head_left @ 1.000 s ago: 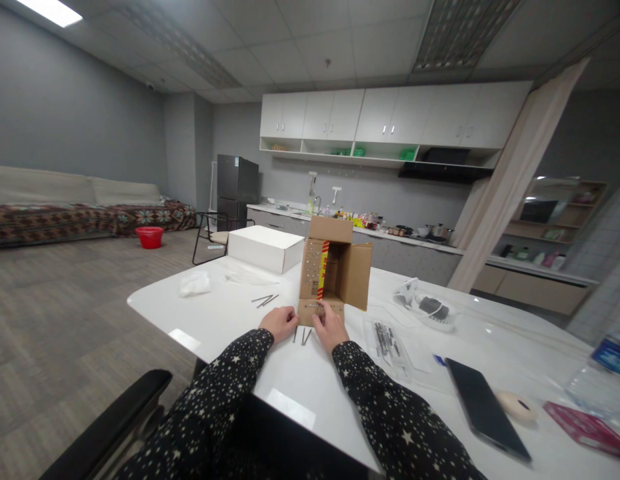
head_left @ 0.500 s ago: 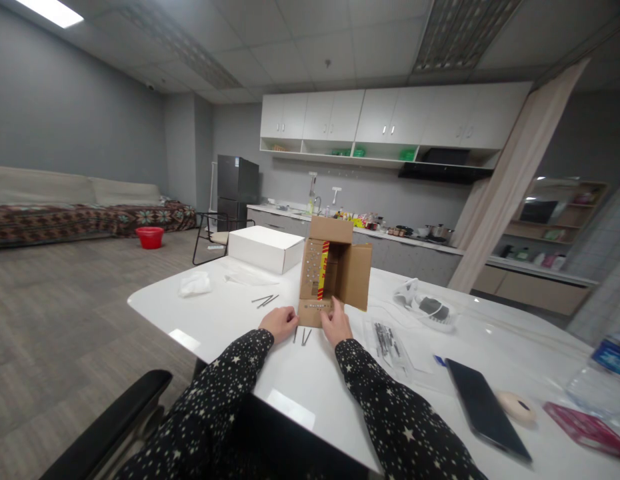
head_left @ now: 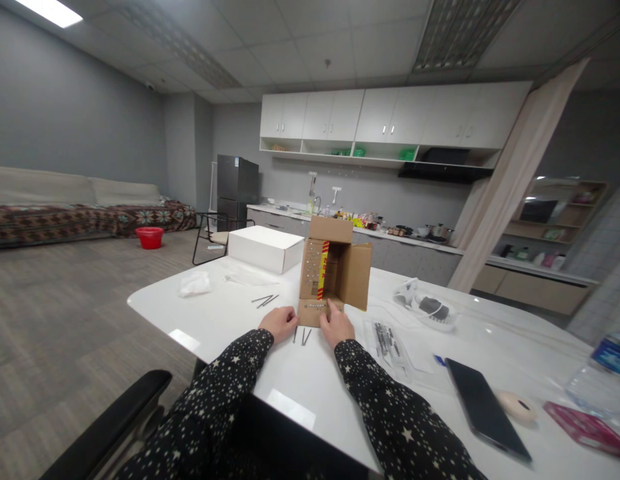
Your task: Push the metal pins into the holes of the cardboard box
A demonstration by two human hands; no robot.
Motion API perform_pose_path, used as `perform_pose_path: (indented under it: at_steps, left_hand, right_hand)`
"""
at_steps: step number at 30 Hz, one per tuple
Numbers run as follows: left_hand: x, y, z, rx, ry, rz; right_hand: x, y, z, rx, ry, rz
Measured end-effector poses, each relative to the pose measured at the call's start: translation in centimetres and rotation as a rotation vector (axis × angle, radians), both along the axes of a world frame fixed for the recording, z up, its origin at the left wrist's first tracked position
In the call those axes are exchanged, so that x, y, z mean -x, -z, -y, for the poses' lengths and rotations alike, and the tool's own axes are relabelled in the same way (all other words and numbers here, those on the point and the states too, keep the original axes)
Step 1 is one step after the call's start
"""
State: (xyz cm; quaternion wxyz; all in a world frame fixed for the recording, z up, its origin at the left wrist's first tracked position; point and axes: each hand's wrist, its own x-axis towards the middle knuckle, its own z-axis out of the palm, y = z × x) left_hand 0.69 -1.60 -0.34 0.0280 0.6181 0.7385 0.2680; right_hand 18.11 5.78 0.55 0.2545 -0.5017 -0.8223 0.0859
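An open cardboard box [head_left: 310, 293] stands on its side with its mouth facing me. Small shiny pieces dot its left panel, and more of them lie in a row on the lower flap [head_left: 310, 315]. At that flap's left edge rests my left hand [head_left: 280, 324], fingers curled in; whatever they may hold is hidden. My right hand [head_left: 339, 327] lies over the flap's right side, its index finger stretched toward the small pieces and nothing visible in its grasp. Thin metal rods [head_left: 305, 337] lie on the table between my hands, and several more rods [head_left: 267, 301] are further left.
Behind the box is a white box [head_left: 265, 247]. A clear bag of metal parts [head_left: 387, 343], a phone [head_left: 485, 407], a beige rounded object [head_left: 516, 407] and a water bottle [head_left: 607, 367] lie to the right. Crumpled white plastic [head_left: 195, 285] sits at left.
My right hand has shifted slightly, its index finger moving a little left and down over the lower flap. My left hand and the box have stayed in place.
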Motion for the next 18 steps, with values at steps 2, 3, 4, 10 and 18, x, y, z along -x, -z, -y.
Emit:
perform_pose_path:
  at_steps: [2, 3, 4, 10, 18]
  left_hand:
    - [0.0, 0.01, 0.0, -0.002, 0.004, -0.004]
    - [-0.01, 0.01, 0.0, -0.004, 0.003, -0.006]
    - [-0.02, 0.01, 0.0, -0.006, 0.003, -0.008]
    - [-0.15, -0.17, 0.08, -0.001, -0.005, -0.012]
    - [-0.09, -0.08, 0.06, -0.005, -0.007, 0.011]
  right_hand:
    - [-0.07, -0.22, 0.26, -0.015, 0.012, 0.048]
    - [-0.1, -0.31, 0.34, -0.023, 0.014, 0.069]
    - [-0.12, -0.37, 0.4, -0.032, 0.015, 0.086]
    - [-0.14, -0.25, 0.3, -0.094, 0.003, 0.129]
    - [-0.22, -0.29, 0.45, -0.186, -0.041, 0.111]
